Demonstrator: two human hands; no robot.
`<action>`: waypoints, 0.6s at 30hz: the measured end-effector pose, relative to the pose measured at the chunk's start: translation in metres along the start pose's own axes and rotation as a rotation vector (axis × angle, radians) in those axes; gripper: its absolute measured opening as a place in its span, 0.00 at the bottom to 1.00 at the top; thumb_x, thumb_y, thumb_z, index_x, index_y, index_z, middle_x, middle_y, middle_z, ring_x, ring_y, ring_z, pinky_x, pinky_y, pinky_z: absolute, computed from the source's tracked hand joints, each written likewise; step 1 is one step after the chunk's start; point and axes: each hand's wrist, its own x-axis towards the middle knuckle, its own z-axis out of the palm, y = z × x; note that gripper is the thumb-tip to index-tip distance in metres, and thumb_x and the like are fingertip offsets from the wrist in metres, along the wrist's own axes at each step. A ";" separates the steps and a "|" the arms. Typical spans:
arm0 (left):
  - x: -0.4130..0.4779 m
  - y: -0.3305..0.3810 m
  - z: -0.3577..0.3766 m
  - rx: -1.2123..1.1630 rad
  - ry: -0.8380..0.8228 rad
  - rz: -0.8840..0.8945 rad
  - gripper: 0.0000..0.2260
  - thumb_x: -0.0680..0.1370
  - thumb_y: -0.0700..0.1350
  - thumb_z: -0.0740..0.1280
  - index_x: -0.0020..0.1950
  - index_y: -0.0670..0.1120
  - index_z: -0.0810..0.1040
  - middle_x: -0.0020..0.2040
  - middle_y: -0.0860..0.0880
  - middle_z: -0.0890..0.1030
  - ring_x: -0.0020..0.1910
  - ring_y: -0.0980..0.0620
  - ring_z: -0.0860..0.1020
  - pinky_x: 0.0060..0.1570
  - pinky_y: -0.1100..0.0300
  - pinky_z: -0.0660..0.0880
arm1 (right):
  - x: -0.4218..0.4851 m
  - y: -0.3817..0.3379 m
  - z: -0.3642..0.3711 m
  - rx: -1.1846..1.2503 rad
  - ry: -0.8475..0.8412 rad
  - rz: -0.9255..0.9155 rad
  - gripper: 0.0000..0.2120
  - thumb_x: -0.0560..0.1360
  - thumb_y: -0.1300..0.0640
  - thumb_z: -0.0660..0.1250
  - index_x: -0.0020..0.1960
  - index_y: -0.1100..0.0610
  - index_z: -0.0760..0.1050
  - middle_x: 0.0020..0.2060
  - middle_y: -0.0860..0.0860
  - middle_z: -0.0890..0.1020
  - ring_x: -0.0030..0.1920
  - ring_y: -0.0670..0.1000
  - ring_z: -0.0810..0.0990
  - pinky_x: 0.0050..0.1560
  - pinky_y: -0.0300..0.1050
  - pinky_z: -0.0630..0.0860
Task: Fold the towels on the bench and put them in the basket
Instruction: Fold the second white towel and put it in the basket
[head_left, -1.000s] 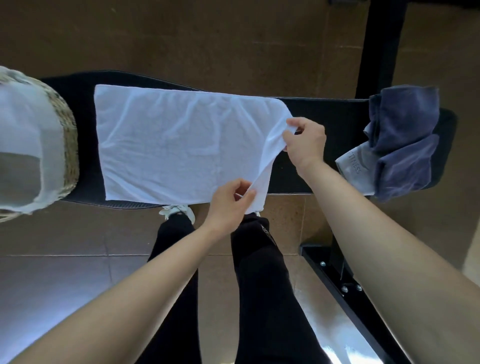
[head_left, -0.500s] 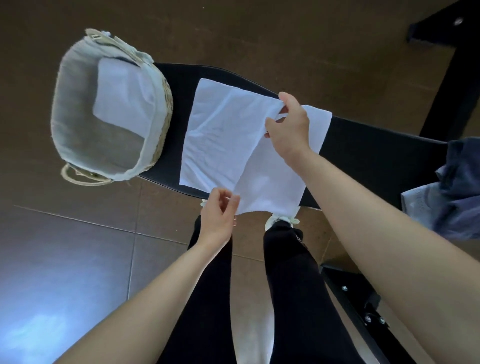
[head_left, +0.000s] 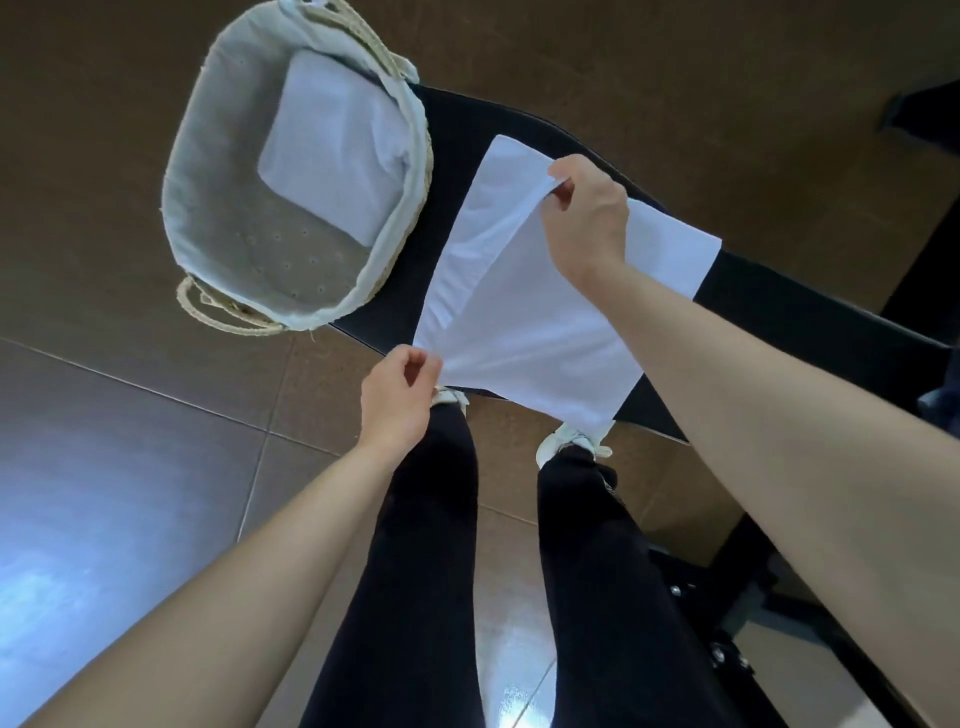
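Mid-fold on white towel (head_left: 530, 322); folded towel (head_left: 332, 156) already in basket (head_left: 415, 135).
White towel flat on bench (head_left: 779, 312), just beside basket, half doubled over. Left hand (head_left: 397, 400) pinching near corner, right hand (head_left: 587, 218) pinching far corner, flap raised. Left to do: lay flap down, fold again, drop in basket. Dark cloth (head_left: 940, 405) at right edge, probably more to fold.

The white towel (head_left: 545, 322), spread flat along the bench (head_left: 779, 312) a second ago, now lies almost doubled. The right hand (head_left: 587, 218) and left hand (head_left: 397, 400) have carried its lifted end toward 10 o'clock, nearly to the edge beside the basket (head_left: 415, 156). The view has swung that way too: the basket shows whole, and the dark towels (head_left: 943, 408) are nearly gone at 3 o'clock.
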 end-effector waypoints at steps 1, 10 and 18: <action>0.004 -0.002 -0.001 0.027 0.010 0.008 0.07 0.83 0.50 0.68 0.52 0.48 0.81 0.45 0.53 0.83 0.45 0.53 0.82 0.51 0.56 0.78 | 0.002 -0.004 0.002 -0.028 0.027 -0.029 0.15 0.79 0.65 0.62 0.63 0.58 0.79 0.51 0.52 0.83 0.51 0.52 0.80 0.49 0.36 0.70; 0.039 -0.012 0.001 0.220 0.046 -0.063 0.09 0.83 0.48 0.66 0.60 0.48 0.81 0.49 0.53 0.81 0.54 0.46 0.80 0.54 0.53 0.74 | 0.010 -0.025 0.033 -0.079 -0.080 -0.214 0.21 0.78 0.68 0.62 0.69 0.58 0.77 0.59 0.54 0.82 0.58 0.53 0.80 0.59 0.42 0.74; 0.049 -0.012 0.003 0.312 0.069 -0.120 0.06 0.81 0.50 0.65 0.56 0.52 0.78 0.55 0.51 0.82 0.56 0.44 0.79 0.53 0.49 0.75 | -0.017 0.027 0.024 -0.021 -0.028 -0.084 0.24 0.74 0.69 0.62 0.69 0.58 0.76 0.64 0.54 0.79 0.61 0.56 0.79 0.62 0.48 0.76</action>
